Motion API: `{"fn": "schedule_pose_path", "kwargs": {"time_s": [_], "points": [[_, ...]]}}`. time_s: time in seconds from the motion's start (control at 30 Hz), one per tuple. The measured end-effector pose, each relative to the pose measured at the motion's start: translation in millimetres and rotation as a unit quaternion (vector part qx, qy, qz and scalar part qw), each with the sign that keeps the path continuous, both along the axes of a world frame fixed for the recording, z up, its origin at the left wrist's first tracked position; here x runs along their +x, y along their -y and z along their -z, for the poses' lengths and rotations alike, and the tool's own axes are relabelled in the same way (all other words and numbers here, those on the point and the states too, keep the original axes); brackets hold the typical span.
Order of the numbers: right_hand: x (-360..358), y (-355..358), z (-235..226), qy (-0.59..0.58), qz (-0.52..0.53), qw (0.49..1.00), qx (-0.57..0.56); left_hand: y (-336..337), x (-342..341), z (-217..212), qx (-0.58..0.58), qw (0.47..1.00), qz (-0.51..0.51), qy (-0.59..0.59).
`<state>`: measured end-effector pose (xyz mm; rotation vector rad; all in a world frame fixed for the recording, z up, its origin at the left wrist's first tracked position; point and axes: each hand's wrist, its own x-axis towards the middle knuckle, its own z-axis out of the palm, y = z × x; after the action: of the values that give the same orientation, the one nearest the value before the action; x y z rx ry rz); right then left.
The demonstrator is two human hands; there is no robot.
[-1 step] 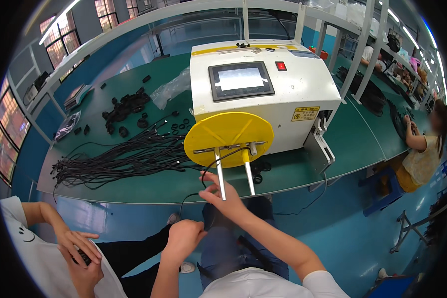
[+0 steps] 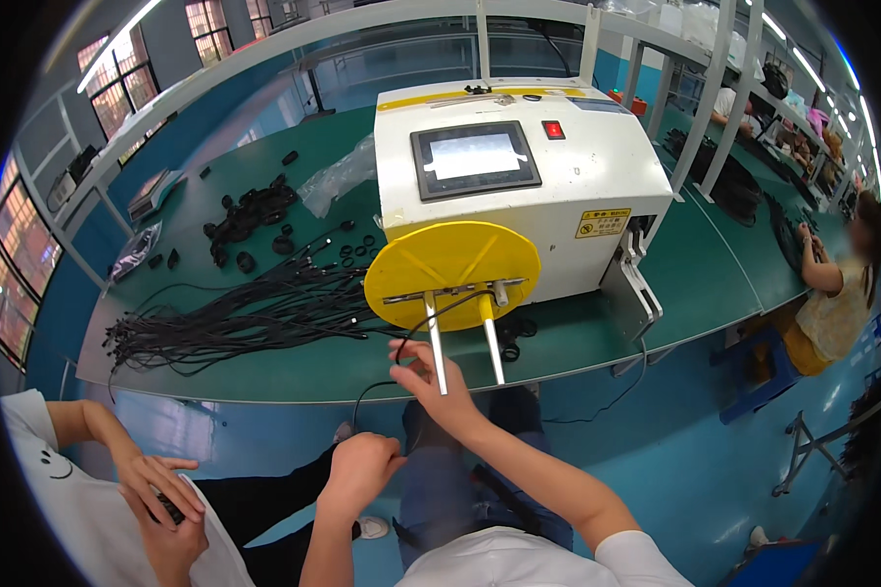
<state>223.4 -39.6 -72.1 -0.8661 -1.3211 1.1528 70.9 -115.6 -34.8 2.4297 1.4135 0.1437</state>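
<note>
A thin black cable [image 2: 371, 387] runs from the yellow disc [image 2: 401, 264] on the front of a white machine [image 2: 558, 259] down to my hands. My right hand [image 2: 439, 386] is just left of and behind the nearer metal rod [image 2: 438, 347] of the disc, its thumb and fingers curled loosely round the cable. Below and left, my left hand [image 2: 362, 470] is closed in a fist, the cable's lower stretch passing into it. What lies inside that fist is hidden. Two rods stick out from the disc toward me, and the cable crosses the disc near its small clamp [image 2: 501, 292].
Left of the machine, a bundle of black cables [image 2: 215, 328] and loose black parts [image 2: 250, 215] lie on the green table [image 2: 333, 386], with a clear plastic bag [image 2: 338, 176]. A co-worker's hands [image 2: 162, 504] are close at left. Another person [image 2: 837, 293] sits at the right.
</note>
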Motion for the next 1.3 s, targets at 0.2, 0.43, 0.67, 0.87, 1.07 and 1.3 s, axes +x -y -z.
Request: {"fn": "schedule_pose_path", "kwargs": {"time_s": [0.2, 0.43, 0.67, 0.87, 1.07, 1.3], "points": [[-19.8, -28.9, 4.7, -0.037, 0.012, 0.998, -0.046, -14.3, -21.9, -41.1, 0.144, 0.966, -0.099, 0.189], [-42.9, -40.3, -6.6, -0.089, -0.009, 0.995, -0.036, -103.5, -14.7, -11.2, 0.042, 0.895, -0.126, 0.426], [-43.4, -48.4, -9.2, -0.185, -0.086, 0.976, -0.078, -114.6, -42.7, 1.8, -0.277, 0.742, -0.146, 0.593], [-48.5, -51.8, -4.5, -0.203, -0.080, 0.973, -0.075, -118.1, -99.6, 7.0, -0.326, 0.882, -0.065, 0.335], [-51.7, -57.2, -7.3, -0.227, -0.069, 0.968, -0.078, -66.9, -121.9, 67.5, -0.481, 0.833, -0.050, 0.271], [-46.2, -55.0, -23.5, -0.195, -0.078, 0.974, -0.082, 42.8, -115.6, 218.9, -0.505, 0.777, -0.238, 0.290]]}}
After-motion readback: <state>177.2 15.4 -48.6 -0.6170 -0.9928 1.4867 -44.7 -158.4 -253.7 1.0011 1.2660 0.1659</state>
